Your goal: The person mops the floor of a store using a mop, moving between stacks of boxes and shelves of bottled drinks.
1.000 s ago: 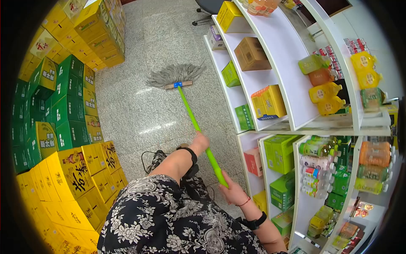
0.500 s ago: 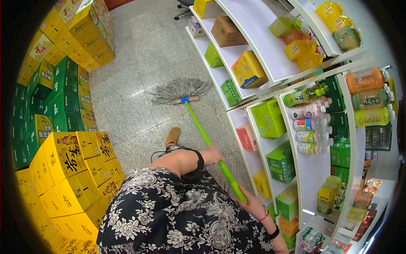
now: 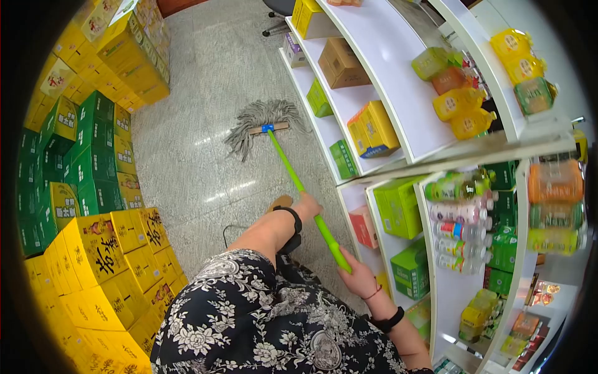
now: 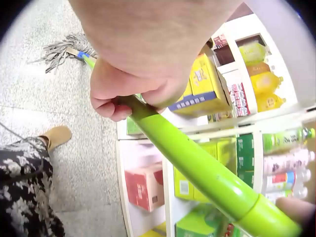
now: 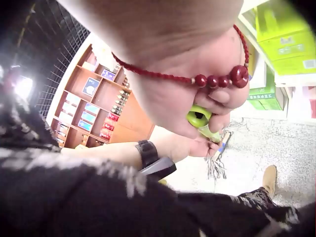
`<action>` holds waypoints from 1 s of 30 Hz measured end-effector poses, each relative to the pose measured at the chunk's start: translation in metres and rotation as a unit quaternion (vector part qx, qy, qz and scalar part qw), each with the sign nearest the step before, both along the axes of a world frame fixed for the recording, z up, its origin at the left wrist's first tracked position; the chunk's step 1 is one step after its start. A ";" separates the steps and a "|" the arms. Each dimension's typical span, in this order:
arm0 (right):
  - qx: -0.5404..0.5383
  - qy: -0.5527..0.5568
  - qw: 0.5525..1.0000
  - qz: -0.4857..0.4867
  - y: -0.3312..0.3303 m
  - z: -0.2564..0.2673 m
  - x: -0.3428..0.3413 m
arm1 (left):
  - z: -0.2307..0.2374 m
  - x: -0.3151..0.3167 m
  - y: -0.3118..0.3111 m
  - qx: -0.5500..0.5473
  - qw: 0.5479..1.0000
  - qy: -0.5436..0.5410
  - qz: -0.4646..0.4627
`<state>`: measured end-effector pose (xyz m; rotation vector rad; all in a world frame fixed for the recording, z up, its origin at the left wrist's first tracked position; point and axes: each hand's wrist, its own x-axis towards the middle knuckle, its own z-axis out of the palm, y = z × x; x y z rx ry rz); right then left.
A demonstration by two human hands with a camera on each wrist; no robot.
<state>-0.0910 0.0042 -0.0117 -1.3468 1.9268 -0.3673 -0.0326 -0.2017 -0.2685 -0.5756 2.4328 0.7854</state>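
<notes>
While the left hand (image 3: 307, 207) curls round the middle of a long, bright green, tubular mop handle (image 3: 327, 235), the right hand (image 3: 358, 276) grips it close to its upper end; in the right wrist view the hollow green end shows at that hand, near a red cord bracelet with round beads (image 5: 212, 81); the handle slants forward and leftward to a blue clamp (image 3: 268, 128) on a flat tan bar (image 3: 281, 126); from the bar a grey, stringy mop head (image 3: 265, 112) fans out over the speckled grey floor (image 3: 205, 81), to the left of white shelving (image 3: 398, 81) holding boxes and drink bottles; a tan shoe (image 4: 58, 137) stands below a black-and-white floral trouser leg (image 4: 19, 170); along the left side are stacked green cartons (image 3: 96, 156) and yellow cartons (image 3: 93, 262) with black characters.
</notes>
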 end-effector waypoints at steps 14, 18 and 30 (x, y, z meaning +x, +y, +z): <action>0.059 -0.035 0.997 -0.018 -0.336 -0.023 -0.069 | 0.059 -0.043 -0.324 -0.057 0.977 0.002 0.206; 0.055 -0.040 0.998 -0.003 -0.354 -0.029 -0.069 | 0.062 -0.043 -0.341 -0.002 0.959 -0.003 0.284; 0.096 -0.035 0.993 0.061 -0.222 -0.018 -0.075 | -0.013 -0.042 -0.208 0.052 0.931 -0.006 0.361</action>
